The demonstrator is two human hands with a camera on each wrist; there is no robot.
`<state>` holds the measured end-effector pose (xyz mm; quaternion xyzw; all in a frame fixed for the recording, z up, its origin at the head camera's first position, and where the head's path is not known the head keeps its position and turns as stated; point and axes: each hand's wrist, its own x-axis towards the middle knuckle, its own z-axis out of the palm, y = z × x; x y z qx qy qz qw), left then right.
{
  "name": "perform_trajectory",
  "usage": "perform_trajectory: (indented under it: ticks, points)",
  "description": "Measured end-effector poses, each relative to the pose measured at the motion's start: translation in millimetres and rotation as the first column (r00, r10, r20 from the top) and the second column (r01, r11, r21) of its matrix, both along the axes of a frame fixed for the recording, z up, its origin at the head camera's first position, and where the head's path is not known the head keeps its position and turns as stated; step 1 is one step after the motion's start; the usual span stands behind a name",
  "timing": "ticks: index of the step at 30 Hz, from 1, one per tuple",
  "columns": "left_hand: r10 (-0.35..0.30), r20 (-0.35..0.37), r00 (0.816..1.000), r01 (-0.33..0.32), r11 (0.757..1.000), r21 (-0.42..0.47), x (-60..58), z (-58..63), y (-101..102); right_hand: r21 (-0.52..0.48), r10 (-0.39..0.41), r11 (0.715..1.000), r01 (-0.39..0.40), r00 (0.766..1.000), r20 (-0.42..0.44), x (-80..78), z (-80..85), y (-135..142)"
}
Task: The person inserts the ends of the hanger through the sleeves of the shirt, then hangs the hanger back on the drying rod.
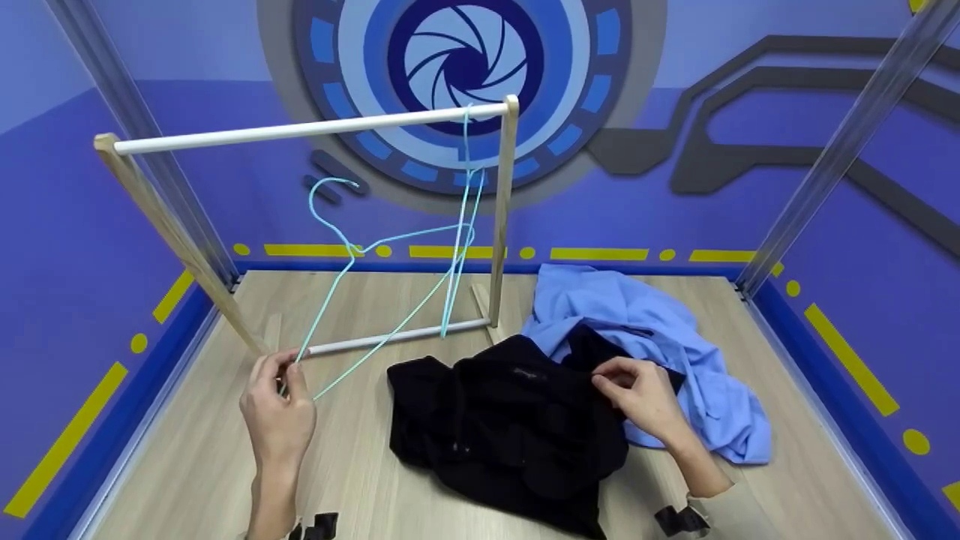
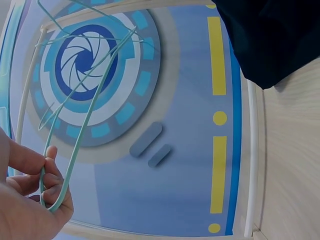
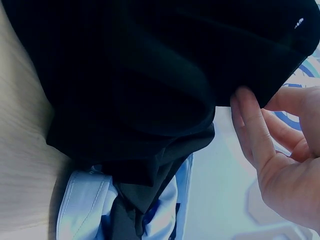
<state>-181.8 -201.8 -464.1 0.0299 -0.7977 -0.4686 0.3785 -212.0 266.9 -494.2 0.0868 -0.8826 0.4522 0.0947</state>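
Note:
My left hand (image 1: 279,409) grips a mint-green wire hanger (image 1: 349,246) by one lower corner, its hook pointing up in front of a small rack. The left wrist view shows thumb and fingers (image 2: 50,180) curled around the bent end of the wire. A black garment (image 1: 510,427) lies bunched between my hands, with small light marks on its front. My right hand (image 1: 645,397) pinches its upper right edge between thumb and fingers. In the right wrist view the black cloth (image 3: 135,75) hangs from those fingertips (image 3: 245,97), covering much of the view.
The rack has a white top bar (image 1: 300,133) and wooden posts (image 1: 504,217). A second mint-green hanger (image 1: 466,142) hangs at the bar's right end. A crumpled light-blue shirt (image 1: 615,300) lies behind and right of the black garment. Purple-blue walls (image 1: 847,247) enclose the wooden tabletop (image 1: 180,457).

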Motion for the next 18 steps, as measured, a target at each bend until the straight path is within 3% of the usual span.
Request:
perform_trajectory:
  ticks: [9,18]
  points:
    - [0.025,0.021,0.999,-0.025,1.000,-0.003,2.1,-2.8,-7.5,-0.013,0.007,1.000,-0.007,1.000,-0.009,-1.4,-1.3,0.2]
    - [0.009,0.096,0.995,-0.008,1.000,-0.004,7.8,-4.2,-13.8,-0.021,0.020,1.000,-0.021,1.000,-0.011,-0.5,-0.5,0.1]
